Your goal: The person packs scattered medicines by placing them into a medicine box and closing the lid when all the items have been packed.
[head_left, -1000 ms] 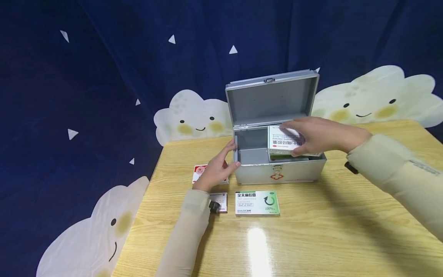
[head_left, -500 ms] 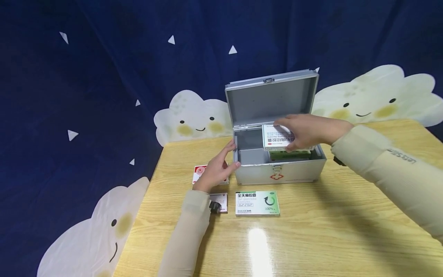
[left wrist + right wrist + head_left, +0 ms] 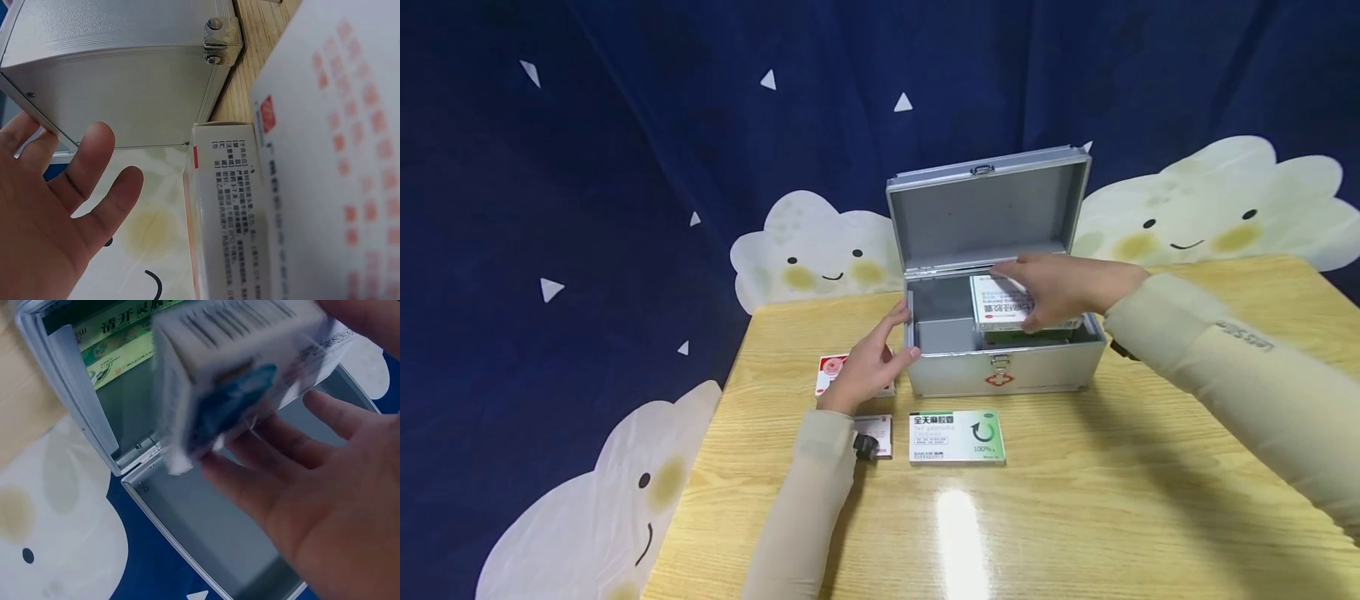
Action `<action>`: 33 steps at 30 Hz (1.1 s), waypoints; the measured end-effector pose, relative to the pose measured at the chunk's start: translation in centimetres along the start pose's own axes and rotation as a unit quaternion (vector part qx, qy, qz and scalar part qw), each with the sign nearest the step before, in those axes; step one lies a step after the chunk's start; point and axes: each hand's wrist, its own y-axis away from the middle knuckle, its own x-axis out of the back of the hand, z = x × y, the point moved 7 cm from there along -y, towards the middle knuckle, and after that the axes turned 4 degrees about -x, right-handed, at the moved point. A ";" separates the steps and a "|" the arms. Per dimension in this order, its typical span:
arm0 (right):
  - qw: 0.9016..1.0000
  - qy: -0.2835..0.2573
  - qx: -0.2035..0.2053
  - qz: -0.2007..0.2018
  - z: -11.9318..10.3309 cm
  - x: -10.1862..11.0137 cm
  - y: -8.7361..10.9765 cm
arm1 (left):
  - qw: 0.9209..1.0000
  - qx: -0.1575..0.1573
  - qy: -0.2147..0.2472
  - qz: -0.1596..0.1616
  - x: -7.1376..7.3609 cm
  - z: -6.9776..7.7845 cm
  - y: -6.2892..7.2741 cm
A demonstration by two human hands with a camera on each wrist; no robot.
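Observation:
A silver metal first-aid case (image 3: 951, 379) stands with its lid (image 3: 992, 218) raised. My right hand (image 3: 1060, 287) pinches a white medicine box (image 3: 996, 302) over the case's right half, thumb on the near side and fingers on the far side. Beneath it a green medicine box (image 3: 125, 350) lies inside, partly covered in the head view. My left hand (image 3: 868, 367) rests at the case's left side, its fairly straight fingers (image 3: 94, 156) touching the rim. The right wrist view shows the held box blurred.
On the wooden table (image 3: 1075, 517) a white-and-green capsule box (image 3: 955, 437) lies in front of the case. A red-and-white box (image 3: 831, 371) and a white box (image 3: 880, 432) lie near my left arm, partly hidden. A dark blue curtain (image 3: 820, 100) hangs behind.
My right hand has carried the white box left, then slightly down over the green box, which came into fuller view and is now more covered. The left hand has stayed put.

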 end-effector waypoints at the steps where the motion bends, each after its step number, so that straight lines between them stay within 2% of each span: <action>1: 1.000 0.000 -0.002 -0.002 0.0 -0.1 -0.1 | 1.000 0.000 0.001 0.000 0.0 0.0 0.0; 6: 1.000 0.000 -0.016 -0.019 0.4 -0.5 -0.8 | 1.000 -0.003 0.006 -0.001 0.0 0.1 0.0; 14: 0.999 0.001 -0.029 -0.023 1.0 -0.9 -1.5 | 1.000 -0.001 0.013 -0.005 -0.2 0.1 -0.1; 23: 0.998 -0.001 -0.049 -0.037 1.5 -1.6 -1.9 | 1.000 -0.007 0.012 0.012 0.0 -0.2 0.0; 33: 0.999 -0.010 -0.035 -0.036 1.5 -1.4 -2.8 | 1.000 -0.007 0.014 0.008 0.0 -0.2 0.0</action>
